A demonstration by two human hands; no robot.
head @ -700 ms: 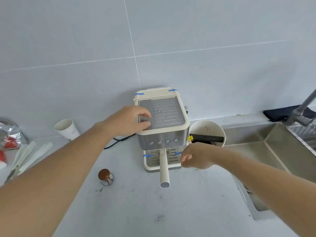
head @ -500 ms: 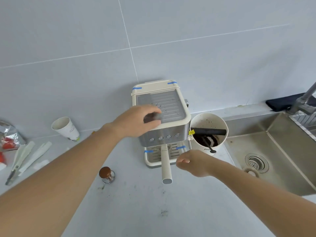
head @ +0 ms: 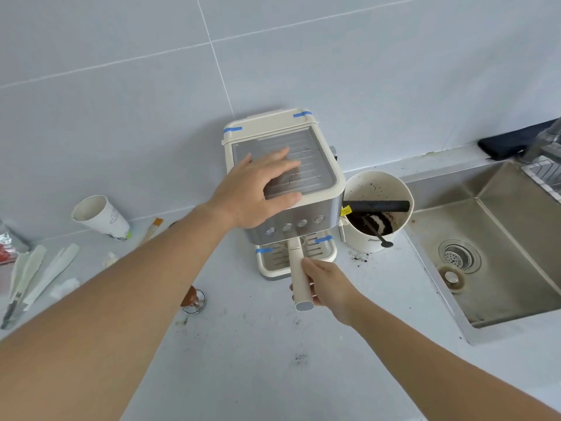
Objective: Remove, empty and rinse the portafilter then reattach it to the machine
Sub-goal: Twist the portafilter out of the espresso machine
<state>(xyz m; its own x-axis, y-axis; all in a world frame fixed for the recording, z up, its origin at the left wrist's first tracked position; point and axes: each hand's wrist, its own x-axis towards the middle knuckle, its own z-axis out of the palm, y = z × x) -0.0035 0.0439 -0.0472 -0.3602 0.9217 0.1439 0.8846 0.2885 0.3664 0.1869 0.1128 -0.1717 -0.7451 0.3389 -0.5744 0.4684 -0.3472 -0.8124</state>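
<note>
Espresso machine (head: 315, 205) stands on the pale surface (head: 258, 360) against the tiled wall. Left hand (head: 258, 189) lies flat on its ribbed top, fingers spread wide, thumb over the front edge. Portafilter (head: 299, 278) sits locked under the group head, cream handle pointing toward the viewer over the drip tray. Right hand (head: 328, 285) curls around that handle from the right, gripping it. Knock box (head: 378, 208) with spent grounds just right of machine. Tamper (head: 192, 299) lies front-left. Sink (head: 501, 238) at far right.
</note>
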